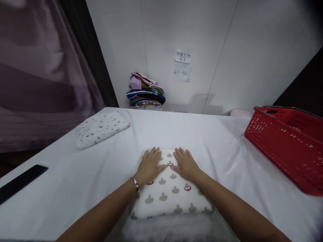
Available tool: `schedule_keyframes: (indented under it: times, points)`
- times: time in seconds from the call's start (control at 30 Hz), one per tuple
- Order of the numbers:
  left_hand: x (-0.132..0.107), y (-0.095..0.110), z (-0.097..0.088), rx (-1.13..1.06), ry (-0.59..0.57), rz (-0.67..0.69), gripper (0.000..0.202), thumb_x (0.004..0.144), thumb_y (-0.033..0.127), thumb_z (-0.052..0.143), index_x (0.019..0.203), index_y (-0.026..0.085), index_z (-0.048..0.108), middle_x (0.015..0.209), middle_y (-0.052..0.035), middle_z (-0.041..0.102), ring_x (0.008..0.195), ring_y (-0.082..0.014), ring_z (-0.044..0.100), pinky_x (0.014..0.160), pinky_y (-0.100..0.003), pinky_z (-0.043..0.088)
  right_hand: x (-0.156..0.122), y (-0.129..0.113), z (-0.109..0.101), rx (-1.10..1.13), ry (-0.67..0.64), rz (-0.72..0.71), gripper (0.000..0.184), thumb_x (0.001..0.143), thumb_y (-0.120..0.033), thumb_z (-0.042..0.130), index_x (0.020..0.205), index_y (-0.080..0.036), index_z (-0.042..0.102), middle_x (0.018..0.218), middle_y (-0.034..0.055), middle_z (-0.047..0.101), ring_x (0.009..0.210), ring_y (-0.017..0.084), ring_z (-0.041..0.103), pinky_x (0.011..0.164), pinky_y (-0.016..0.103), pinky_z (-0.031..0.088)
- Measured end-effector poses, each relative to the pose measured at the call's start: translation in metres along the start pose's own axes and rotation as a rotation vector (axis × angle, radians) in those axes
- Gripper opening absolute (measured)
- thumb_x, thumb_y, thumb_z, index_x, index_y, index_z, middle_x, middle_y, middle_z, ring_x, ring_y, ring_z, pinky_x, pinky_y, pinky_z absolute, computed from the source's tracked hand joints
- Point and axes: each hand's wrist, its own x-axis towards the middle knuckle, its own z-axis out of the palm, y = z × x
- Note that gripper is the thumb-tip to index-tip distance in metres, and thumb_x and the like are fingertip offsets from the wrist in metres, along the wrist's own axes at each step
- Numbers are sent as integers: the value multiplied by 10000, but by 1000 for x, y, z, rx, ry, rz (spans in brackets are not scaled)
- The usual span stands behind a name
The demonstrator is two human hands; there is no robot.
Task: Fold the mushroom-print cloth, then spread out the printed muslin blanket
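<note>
A folded white cloth [168, 195] printed with grey and red apple-like shapes lies on the white-covered table [111, 188], close in front of me. My left hand [149, 166] rests flat on its far left part, fingers stretched out; a bracelet sits on that wrist. Flat on the far right part lies my right hand [186, 163], its fingers also extended. The two thumbs point toward each other near a red print. Both palms press from above and neither hand grips the cloth.
Another folded white cloth [102, 127] with small grey prints lies at the far left. A black flat object [20, 181] is at the left edge. On the right stands a red plastic basket [285, 144]. Folded fabrics [146, 92] are piled beyond the table, beside paper signs [182, 65] on the wall.
</note>
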Motion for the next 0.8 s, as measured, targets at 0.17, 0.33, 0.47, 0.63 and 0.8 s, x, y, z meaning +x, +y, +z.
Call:
schedule_keyframes:
  times: [0.17, 0.33, 0.47, 0.63, 0.8]
  points:
    - [5, -11, 13, -15, -60, -118, 668, 855, 589, 324, 1389, 189, 330, 1465, -75, 284, 1365, -256, 206, 1116, -489, 97, 5, 8, 3, 52, -94, 92, 707, 875, -632, 214, 1416, -181, 283, 1494, 74, 204, 1381, 255, 122, 1098, 475, 84]
    - [4, -16, 11, -145, -20, -191, 594, 865, 533, 352, 1352, 194, 392, 1472, -64, 276, 1376, -241, 169, 1123, -446, 120, 5, 16, 1, 200, -93, 118, 662, 873, -598, 294, 1404, -203, 315, 1495, 62, 203, 1386, 233, 103, 1110, 445, 65]
    - [-8, -26, 6, -340, 112, -477, 602, 856, 497, 374, 1327, 124, 401, 1450, -119, 313, 1337, -233, 280, 1079, -343, 264, -9, 35, 7, 463, 142, 375, 621, 860, -514, 381, 1376, -169, 369, 1467, 88, 280, 1363, 224, 207, 1103, 401, 183]
    - [-17, -38, -10, -627, 13, -808, 698, 761, 570, 487, 1289, 119, 423, 1215, -141, 573, 1088, -260, 558, 909, -326, 414, -27, 49, 8, 751, 184, 702, 654, 821, -443, 467, 1378, -120, 350, 1231, 125, 553, 1069, 217, 563, 946, 343, 411]
    - [-13, -37, -19, -917, -68, -898, 632, 626, 622, 609, 999, 113, 597, 999, -142, 673, 871, -272, 640, 724, -321, 477, -25, 50, 5, 737, 117, 796, 747, 739, -448, 591, 1375, -135, 356, 1092, 107, 615, 991, 229, 589, 876, 336, 442]
